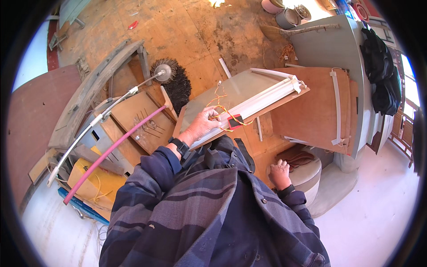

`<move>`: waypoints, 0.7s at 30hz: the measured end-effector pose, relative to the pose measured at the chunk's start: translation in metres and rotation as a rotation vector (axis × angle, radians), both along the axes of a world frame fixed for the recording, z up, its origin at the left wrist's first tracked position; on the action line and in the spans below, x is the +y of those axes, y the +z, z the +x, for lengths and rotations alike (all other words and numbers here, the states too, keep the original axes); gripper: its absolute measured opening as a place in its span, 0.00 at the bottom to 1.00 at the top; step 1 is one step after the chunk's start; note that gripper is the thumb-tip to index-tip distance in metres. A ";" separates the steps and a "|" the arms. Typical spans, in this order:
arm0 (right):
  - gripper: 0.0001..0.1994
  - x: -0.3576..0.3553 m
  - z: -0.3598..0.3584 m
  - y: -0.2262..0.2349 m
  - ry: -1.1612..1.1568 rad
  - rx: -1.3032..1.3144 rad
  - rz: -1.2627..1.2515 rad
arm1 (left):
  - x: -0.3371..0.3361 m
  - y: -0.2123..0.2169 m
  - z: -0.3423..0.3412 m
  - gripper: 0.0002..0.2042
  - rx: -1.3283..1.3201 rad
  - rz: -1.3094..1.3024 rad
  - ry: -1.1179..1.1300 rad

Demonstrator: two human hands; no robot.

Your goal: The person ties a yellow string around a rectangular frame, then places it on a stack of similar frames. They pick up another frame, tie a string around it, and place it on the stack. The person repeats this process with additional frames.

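My left hand (pixel 205 125) pinches yellow-and-red twisted wire (pixel 216 105) between thumb and fingers, with loops of it rising above and trailing to the right. Just right of the fingertips, a small red-and-black box (pixel 235 121) rests against white plastic strips (pixel 262 100). These strips lie along the near edge of a tilted board (pixel 227 91) in front of my body. Lower right, my right hand (pixel 280 174) is curled closed beside a round pale stool (pixel 307 171); whether anything is inside its fingers is hidden.
Left stands a wooden frame (pixel 84 93) with a white pole (pixel 93 122), a pink pole (pixel 120 142) and a dark round brush (pixel 165 71). Brown panels (pixel 307 102) lean against a grey partition (pixel 324 49) at right. Farther off are buckets (pixel 288 18) on the stained floor.
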State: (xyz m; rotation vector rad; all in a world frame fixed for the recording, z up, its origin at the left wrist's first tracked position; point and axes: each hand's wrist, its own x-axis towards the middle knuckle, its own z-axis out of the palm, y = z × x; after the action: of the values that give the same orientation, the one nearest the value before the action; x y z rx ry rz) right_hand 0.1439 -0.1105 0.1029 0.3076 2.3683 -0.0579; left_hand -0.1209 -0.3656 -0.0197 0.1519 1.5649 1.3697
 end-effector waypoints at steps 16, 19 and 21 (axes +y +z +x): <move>0.12 -0.099 -0.209 -0.061 -0.051 0.493 -0.541 | -0.006 -0.010 0.010 0.13 -0.068 -0.022 0.100; 0.08 -0.101 -0.210 -0.049 -0.112 0.355 -0.456 | -0.007 -0.025 0.014 0.11 0.183 -0.024 0.118; 0.09 -0.094 -0.212 -0.032 -0.182 0.410 -0.549 | -0.011 -0.030 0.011 0.12 0.172 -0.015 0.081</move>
State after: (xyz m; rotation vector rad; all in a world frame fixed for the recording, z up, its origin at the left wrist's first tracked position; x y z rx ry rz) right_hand -0.0684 -0.2040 0.0709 0.2563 2.5910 -0.9159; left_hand -0.1101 -0.3767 -0.0499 0.2040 1.7400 1.4388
